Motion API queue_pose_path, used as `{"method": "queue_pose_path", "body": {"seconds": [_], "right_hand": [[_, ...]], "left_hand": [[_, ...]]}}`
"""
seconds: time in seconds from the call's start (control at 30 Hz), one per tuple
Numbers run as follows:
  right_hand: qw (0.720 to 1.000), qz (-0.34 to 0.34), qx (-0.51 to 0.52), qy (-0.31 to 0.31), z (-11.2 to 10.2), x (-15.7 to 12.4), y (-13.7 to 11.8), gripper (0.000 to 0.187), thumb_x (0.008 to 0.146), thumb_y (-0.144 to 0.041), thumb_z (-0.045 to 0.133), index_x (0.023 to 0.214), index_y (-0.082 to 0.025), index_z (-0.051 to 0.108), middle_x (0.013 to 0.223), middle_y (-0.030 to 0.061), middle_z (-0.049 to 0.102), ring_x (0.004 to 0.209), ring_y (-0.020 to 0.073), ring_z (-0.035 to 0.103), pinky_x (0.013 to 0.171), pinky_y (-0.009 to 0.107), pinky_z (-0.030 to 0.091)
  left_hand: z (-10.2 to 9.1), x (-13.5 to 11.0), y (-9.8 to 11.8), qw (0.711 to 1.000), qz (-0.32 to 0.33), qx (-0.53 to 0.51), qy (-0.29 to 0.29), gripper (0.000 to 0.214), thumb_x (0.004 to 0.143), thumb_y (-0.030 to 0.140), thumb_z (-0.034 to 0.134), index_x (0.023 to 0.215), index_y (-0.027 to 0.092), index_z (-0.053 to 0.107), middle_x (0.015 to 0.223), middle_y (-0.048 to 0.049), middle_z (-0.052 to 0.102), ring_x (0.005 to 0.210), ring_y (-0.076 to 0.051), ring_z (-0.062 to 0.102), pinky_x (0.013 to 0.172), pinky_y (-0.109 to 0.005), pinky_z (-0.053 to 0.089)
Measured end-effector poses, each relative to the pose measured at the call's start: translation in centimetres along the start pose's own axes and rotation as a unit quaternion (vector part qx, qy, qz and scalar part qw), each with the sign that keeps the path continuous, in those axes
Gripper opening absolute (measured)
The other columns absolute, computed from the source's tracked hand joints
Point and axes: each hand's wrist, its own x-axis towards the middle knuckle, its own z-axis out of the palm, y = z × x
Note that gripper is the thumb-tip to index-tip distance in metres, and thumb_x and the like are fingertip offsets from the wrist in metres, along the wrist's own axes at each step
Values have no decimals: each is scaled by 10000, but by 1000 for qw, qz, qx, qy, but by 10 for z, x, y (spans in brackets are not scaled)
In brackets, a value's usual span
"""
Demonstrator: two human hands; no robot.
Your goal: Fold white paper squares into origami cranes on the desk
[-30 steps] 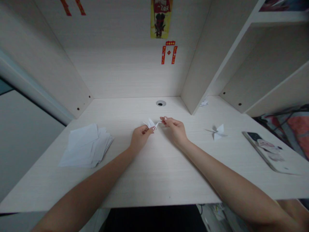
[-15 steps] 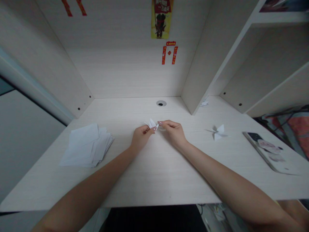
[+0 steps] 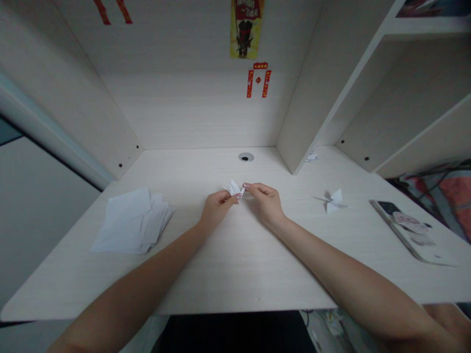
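Note:
A small white folded paper crane point(image 3: 234, 188) is held between both hands above the middle of the pale wooden desk point(image 3: 235, 264). My left hand point(image 3: 215, 208) pinches its lower left part with closed fingers. My right hand point(image 3: 265, 201) pinches its right tip between thumb and forefinger. A finished white paper crane point(image 3: 331, 201) lies on the desk to the right, apart from both hands.
A loose stack of white paper sheets point(image 3: 130, 223) lies at the left. A phone with a pictured case point(image 3: 410, 230) rests at the right. A cable hole point(image 3: 246, 157) is at the back; another small paper figure point(image 3: 311, 157) sits by the shelf divider point(image 3: 305, 98).
My right hand has shifted slightly left along the crane's right tip, closing in on the left hand. The left hand has hardly moved.

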Motion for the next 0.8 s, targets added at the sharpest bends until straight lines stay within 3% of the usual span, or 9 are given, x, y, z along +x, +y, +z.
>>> {"method": "queue_pose_path", "body": {"seconds": [0.23,0.4,0.63,0.8], "right_hand": [[1000,-3,-10,-11,-1,1,1,159,638,-374,747,694,-226,740,778,34,725,755,186,622,743,338,455],[1000,2,-7,-24,-4,5,4,311,762,-483,609,858,-220,746,880,58,715,723,154,584,647,296,431],[986,40,-42,-158,0,0,-1,232,671,-406,710,768,-198,747,803,36,707,753,160,577,740,296,410],[979,72,4,-191,1,-1,1,151,657,-349,735,691,-201,737,674,-6,665,663,122,527,702,272,383]], "left_hand": [[0,-1,-2,1000,3,-2,2,338,731,471,619,617,153,600,553,38,512,549,-99,452,550,-227,325],[-2,0,0,1000,-3,4,26,326,718,466,625,630,152,611,597,25,568,574,-107,484,575,-231,346],[-5,2,0,1000,3,1,31,294,735,433,589,633,157,604,595,34,550,593,-111,481,590,-231,348],[-7,3,-1,1000,9,8,26,280,744,407,569,619,160,611,585,32,553,587,-113,475,595,-234,349]]}}
